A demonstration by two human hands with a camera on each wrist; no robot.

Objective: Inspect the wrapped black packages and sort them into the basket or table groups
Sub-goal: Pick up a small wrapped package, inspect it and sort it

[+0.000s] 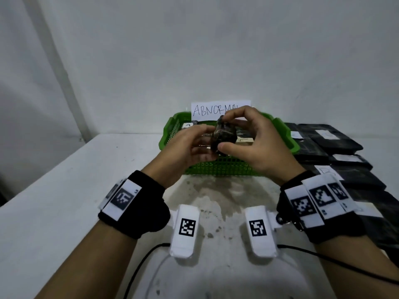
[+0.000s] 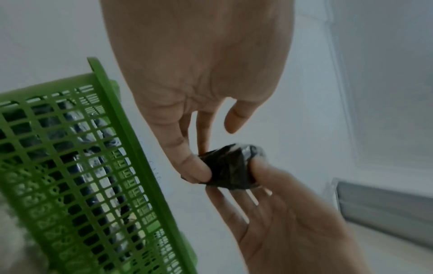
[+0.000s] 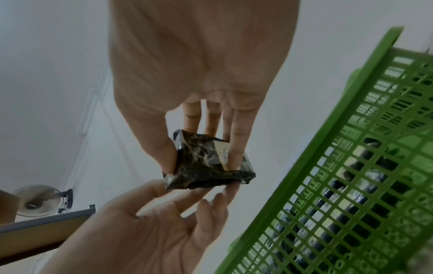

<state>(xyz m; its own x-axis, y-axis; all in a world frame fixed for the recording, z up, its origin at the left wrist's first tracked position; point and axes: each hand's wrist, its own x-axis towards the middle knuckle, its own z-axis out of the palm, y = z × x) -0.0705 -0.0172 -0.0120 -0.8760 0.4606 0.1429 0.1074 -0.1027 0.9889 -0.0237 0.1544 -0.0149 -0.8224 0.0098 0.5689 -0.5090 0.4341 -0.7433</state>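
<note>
A small black wrapped package [image 1: 223, 137] is held by both hands just above the green basket [image 1: 280, 134]. My left hand [image 1: 207, 145] pinches its left end with thumb and fingers [image 2: 199, 170]. My right hand [image 1: 224, 132] grips it from the right, thumb below and fingers on top. In the right wrist view the package [image 3: 206, 166] shows a pale label under the film, and the right fingers [image 3: 234, 157] press on it. In the left wrist view the package [image 2: 229, 166] looks crumpled. Several black packages lie in the basket [image 2: 131, 148], seen through its mesh.
A paper sign reading ABNORMAL [image 1: 213, 110] stands behind the basket. Rows of flat black packages [image 1: 336, 143] with white labels lie on the white table [image 1: 64, 190] to the right. Two white tagged blocks [image 1: 185, 227] [image 1: 259, 229] with cables sit near me.
</note>
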